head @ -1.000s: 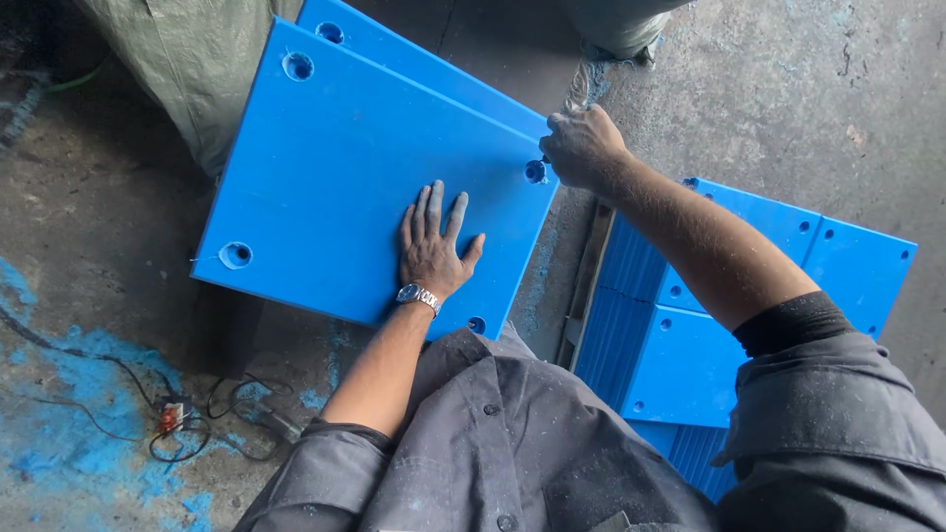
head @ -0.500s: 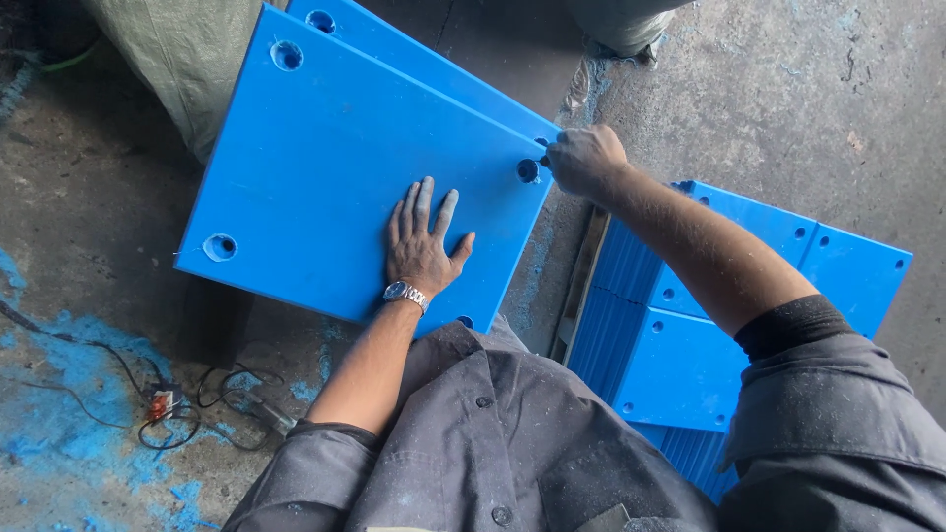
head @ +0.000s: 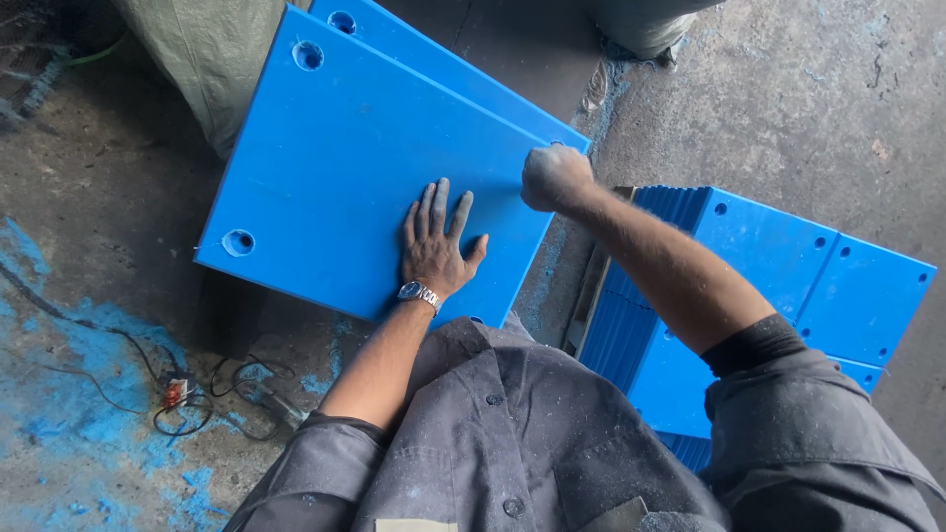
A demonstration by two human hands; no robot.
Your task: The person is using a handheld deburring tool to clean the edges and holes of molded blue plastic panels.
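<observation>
The left hand [head: 434, 246] lies flat, fingers spread open, on the top blue plastic panel [head: 365, 167], which rests on another panel above the concrete floor [head: 89, 187]. The right hand [head: 554, 177] is closed in a fist at the panel's corner edge. Uneven pressure could likely slide the panel off the one below.
</observation>
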